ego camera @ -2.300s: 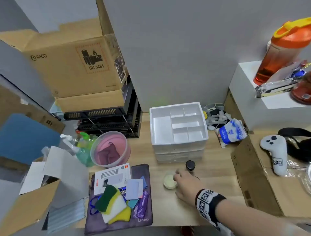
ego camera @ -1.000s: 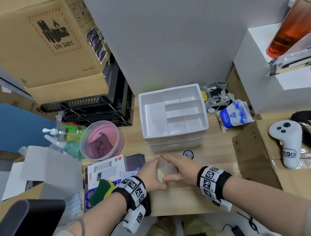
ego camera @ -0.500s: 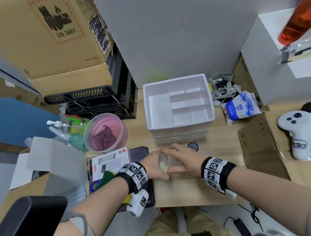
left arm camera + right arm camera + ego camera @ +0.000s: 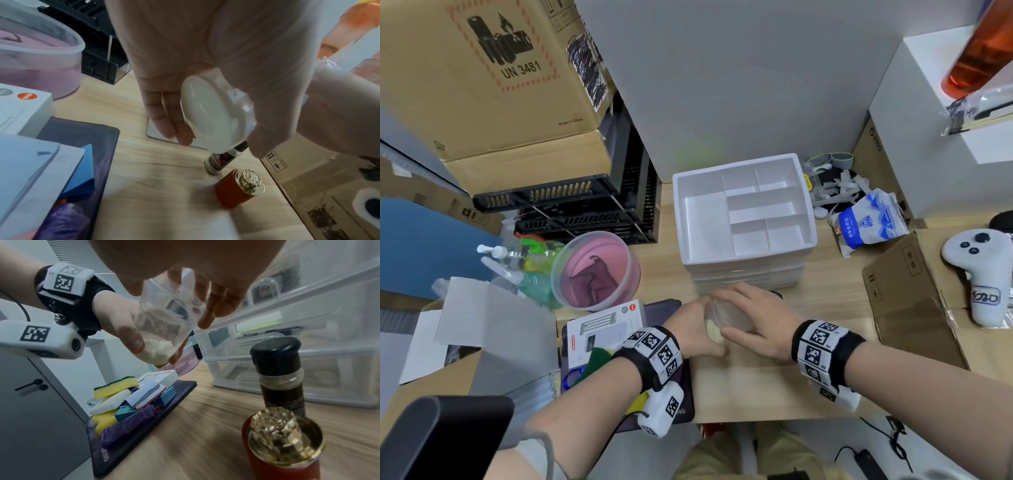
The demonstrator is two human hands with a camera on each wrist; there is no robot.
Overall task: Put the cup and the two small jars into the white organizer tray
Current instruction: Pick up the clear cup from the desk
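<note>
Both hands are wrapped around the cup (image 4: 726, 317), left hand (image 4: 693, 330) curled under its creamy base, right hand (image 4: 753, 320) fingers over the rim, just off the desk (image 4: 756, 383) near its front edge. It's thin, clear, squishy plastic, so I'd grip lightly, keep it level and lower it straight into the tray (image 4: 804, 205). The dark bottle-shaped jar (image 4: 279, 378) and the red round one (image 4: 281, 449) stand beside them.

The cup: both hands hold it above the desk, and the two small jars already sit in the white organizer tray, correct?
Not quite. Both hands hold the cup, but the two small jars stand on the desk, as the right wrist view shows; the white organizer tray holds nothing.
</note>
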